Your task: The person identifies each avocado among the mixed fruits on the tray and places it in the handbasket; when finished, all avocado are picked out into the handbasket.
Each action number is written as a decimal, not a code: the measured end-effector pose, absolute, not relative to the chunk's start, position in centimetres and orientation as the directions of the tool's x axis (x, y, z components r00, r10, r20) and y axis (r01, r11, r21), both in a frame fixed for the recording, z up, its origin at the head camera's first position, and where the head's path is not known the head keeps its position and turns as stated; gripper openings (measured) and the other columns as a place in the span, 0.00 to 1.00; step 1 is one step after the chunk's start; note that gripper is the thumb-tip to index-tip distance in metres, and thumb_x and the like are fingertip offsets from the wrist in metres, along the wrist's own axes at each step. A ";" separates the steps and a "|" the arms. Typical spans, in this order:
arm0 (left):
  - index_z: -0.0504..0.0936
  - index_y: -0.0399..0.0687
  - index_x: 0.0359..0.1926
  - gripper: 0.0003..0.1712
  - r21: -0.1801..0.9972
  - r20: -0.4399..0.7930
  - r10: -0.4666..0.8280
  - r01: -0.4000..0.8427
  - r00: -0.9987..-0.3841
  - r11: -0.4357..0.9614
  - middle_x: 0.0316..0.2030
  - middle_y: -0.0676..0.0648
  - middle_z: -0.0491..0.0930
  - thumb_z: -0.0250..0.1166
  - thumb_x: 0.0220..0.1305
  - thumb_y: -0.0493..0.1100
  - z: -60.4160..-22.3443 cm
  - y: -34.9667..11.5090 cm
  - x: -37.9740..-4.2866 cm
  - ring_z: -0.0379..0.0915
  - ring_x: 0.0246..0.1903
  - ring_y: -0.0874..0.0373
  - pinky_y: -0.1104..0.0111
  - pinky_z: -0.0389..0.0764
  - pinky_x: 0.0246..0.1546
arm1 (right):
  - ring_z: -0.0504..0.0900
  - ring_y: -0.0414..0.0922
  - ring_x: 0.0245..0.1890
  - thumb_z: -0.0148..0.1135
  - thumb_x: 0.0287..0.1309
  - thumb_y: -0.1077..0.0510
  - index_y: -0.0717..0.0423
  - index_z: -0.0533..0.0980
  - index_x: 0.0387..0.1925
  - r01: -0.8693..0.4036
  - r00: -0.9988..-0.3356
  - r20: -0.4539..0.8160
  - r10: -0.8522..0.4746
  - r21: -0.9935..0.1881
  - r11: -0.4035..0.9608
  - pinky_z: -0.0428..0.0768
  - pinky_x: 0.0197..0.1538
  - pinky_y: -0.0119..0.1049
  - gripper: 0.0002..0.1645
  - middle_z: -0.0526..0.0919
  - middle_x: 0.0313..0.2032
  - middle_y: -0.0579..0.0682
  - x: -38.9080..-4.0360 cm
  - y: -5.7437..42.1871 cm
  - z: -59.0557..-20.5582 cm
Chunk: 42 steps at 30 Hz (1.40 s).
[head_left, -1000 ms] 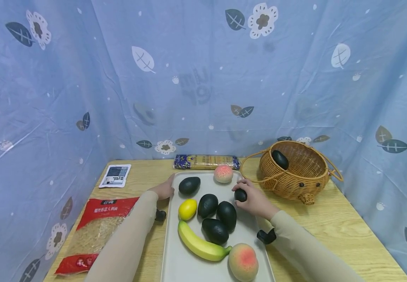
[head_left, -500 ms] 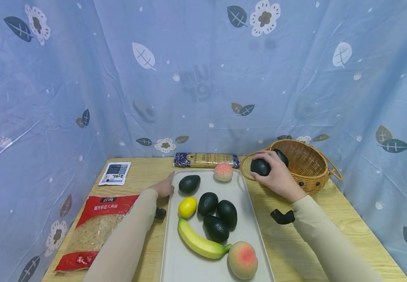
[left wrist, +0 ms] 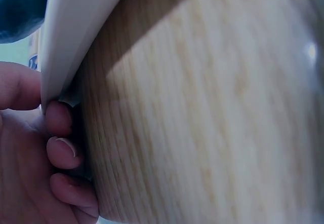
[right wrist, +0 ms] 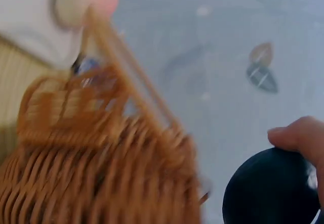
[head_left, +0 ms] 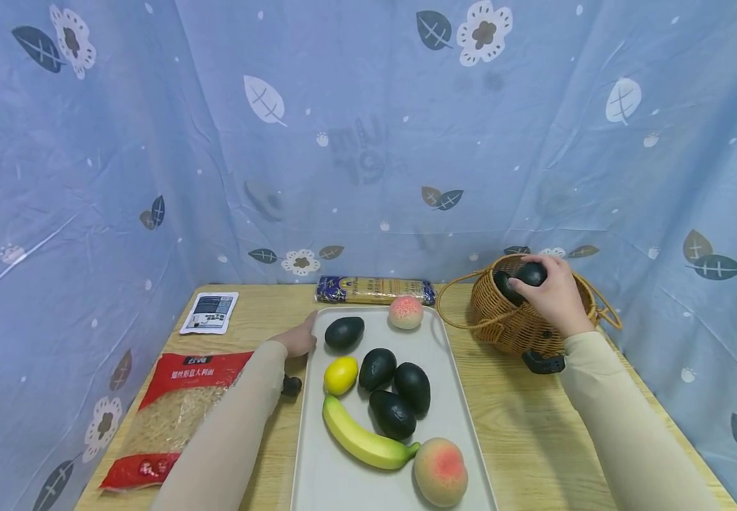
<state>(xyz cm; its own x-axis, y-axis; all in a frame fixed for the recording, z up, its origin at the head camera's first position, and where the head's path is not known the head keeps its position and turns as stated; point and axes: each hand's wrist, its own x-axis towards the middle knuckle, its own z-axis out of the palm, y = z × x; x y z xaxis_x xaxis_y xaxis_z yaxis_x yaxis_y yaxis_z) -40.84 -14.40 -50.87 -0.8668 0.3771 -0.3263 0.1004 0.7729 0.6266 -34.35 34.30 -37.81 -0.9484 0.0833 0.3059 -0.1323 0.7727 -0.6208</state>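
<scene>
My right hand (head_left: 559, 297) holds a dark avocado (head_left: 532, 274) over the opening of the wicker basket (head_left: 485, 301); in the right wrist view the thumb lies on the avocado (right wrist: 271, 188), beside the blurred basket (right wrist: 101, 183). Another avocado (head_left: 503, 285) lies inside the basket, partly hidden. At the far left corner of the pale tray (head_left: 435, 355), my left hand (head_left: 297, 339) grips the rim. The left wrist view has the thumb against the tray wall (left wrist: 76, 26) and curled fingertips (left wrist: 63, 153) under its edge. On the tray sit several avocados (head_left: 378, 369).
Also on the tray are a lemon (head_left: 341, 375), a banana (head_left: 365, 441), a large peach (head_left: 441, 472) and a smaller peach (head_left: 405, 312). A pasta packet (head_left: 375, 289) lies behind it. Left stand a red pasta bag (head_left: 183, 404) and a white pouch (head_left: 209, 313). Blue curtains surround the table.
My right hand has lifted an avocado off the tray's right side and carried it right, up and over the basket. My left hand has stayed at the tray rim.
</scene>
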 end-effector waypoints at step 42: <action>0.30 0.32 0.82 0.43 0.616 -0.329 0.381 0.109 -0.864 0.780 0.81 0.28 0.42 0.43 0.76 0.35 -51.2 -14.3 -41.3 0.45 0.79 0.35 0.48 0.45 0.80 | 0.76 0.61 0.59 0.74 0.62 0.63 0.62 0.74 0.64 -0.550 -0.821 0.457 -0.342 -0.474 0.687 0.79 0.59 0.60 0.31 0.73 0.60 0.62 -31.1 22.4 -42.8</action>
